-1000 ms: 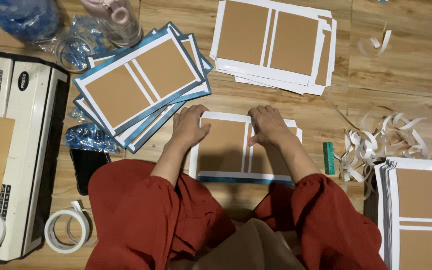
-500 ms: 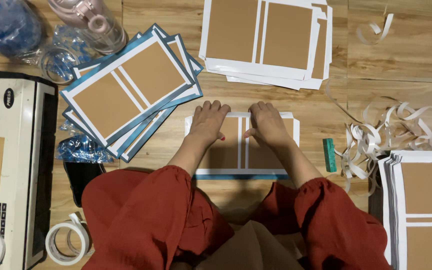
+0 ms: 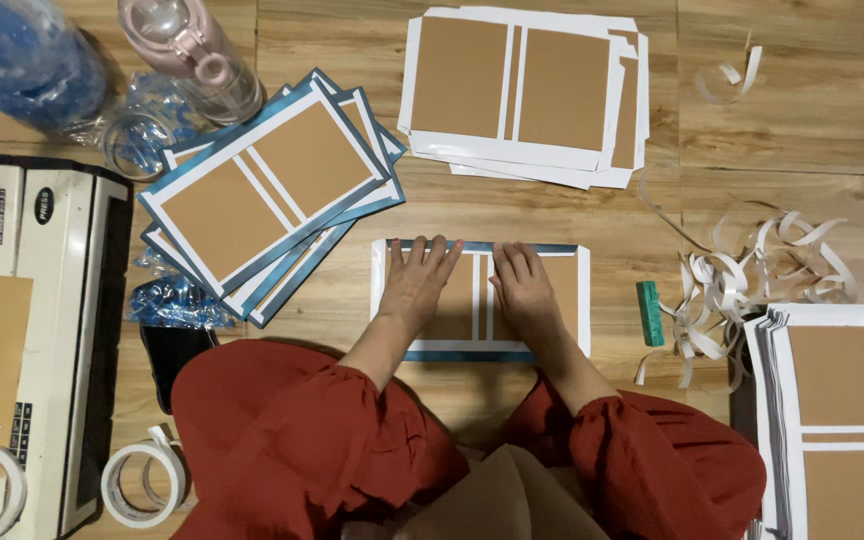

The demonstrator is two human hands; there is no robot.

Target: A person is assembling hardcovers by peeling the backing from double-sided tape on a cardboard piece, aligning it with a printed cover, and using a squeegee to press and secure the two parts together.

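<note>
Palms pressing flat: left hand (image 3: 415,285), right hand (image 3: 524,290) spread open on cover sheet (image 3: 480,300), gripping nothing; smoothing outward evenly is keeping top blue flap (image 3: 482,246) bonding without wrinkles.

Wooden plank floor (image 3: 552,215) serves as the work surface. Left hand (image 3: 417,285) and right hand (image 3: 522,290) lie flat, palms down, fingers extended toward 12 o'clock, side by side on a white-edged sheet with two brown cardboard panels and blue borders (image 3: 567,300). At 10 o'clock of the hands, a fanned stack of blue-bordered brown-panel sheets (image 3: 262,190). At 12 o'clock, a stack of white-bordered brown-panel sheets (image 3: 527,90). At 3 o'clock, a small green rectangular block (image 3: 649,312) beside a heap of curled white paper strips (image 3: 752,275). At 9 o'clock, a white laminating machine (image 3: 42,340).
</note>
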